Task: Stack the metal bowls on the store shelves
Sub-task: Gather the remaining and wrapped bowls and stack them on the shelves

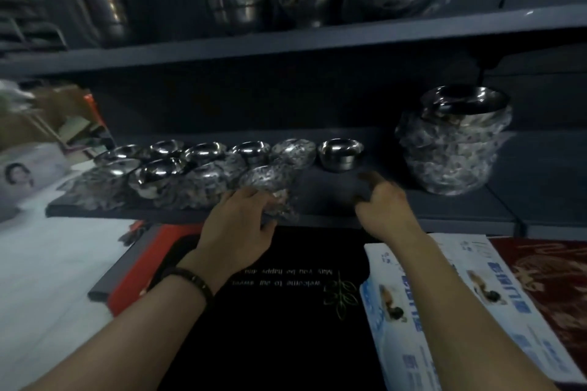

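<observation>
Metal bowls (203,165) stand in two rows on the lower shelf (333,197); a wrapped stack (451,143) stands at right. Left hand (238,225) grips the nearest wrapped bowl (270,182). Right hand (384,203) rests on the shelf, loosely curled, empty.

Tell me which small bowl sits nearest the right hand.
The bare shiny bowl at the back row's right end, just beyond the right hand; the wrapped bowl under the left hand and the rest lie further left.
</observation>
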